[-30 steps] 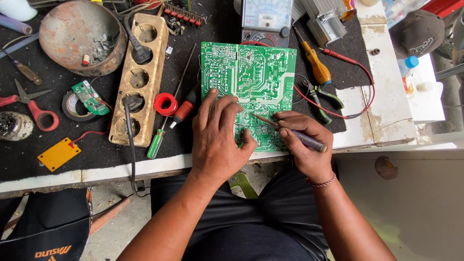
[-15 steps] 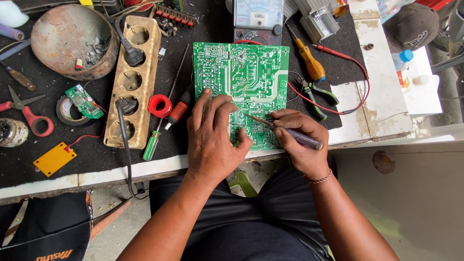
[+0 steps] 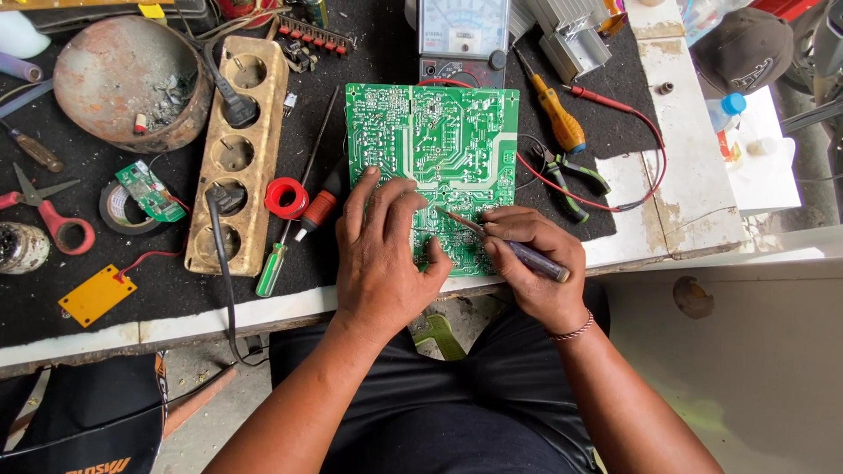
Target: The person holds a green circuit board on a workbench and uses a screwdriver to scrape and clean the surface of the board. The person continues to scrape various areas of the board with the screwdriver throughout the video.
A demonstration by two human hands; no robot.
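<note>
While the left hand (image 3: 382, 254) lies flat, open, on the green circuit board (image 3: 430, 140) at counter centre, the right hand (image 3: 536, 272) grips a probe (image 3: 505, 246); its tip, aimed toward ten o'clock, could slip and scratch traces.

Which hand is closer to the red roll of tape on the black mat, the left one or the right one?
The left. The left hand lies flat on the green circuit board, just right of the red tape roll. The right hand, holding a probe tool, is farther right.
</note>
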